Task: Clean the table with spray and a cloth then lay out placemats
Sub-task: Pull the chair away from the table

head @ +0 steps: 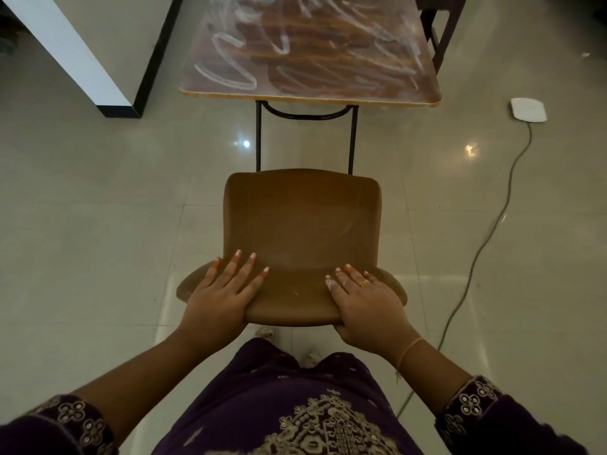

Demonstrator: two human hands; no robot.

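A brown wooden table [308,54] stands ahead of me, its top smeared with white scribbled marks. In front of it, between me and the table, is a brown chair [302,224] seen from above. My left hand [223,290] grips the top of the chair's backrest on the left, fingers over the front and thumb behind. At the right end of the same edge my right hand [364,303], with a gold ring, holds on the same way. No spray bottle, cloth or placemat is in view.
Glossy pale tiled floor [98,224] lies all around. A white flat device [528,109] with a grey cable [492,231] lies on the floor at right. A white wall with black skirting [108,77] runs at upper left. A dark chair frame [440,31] stands past the table's right corner.
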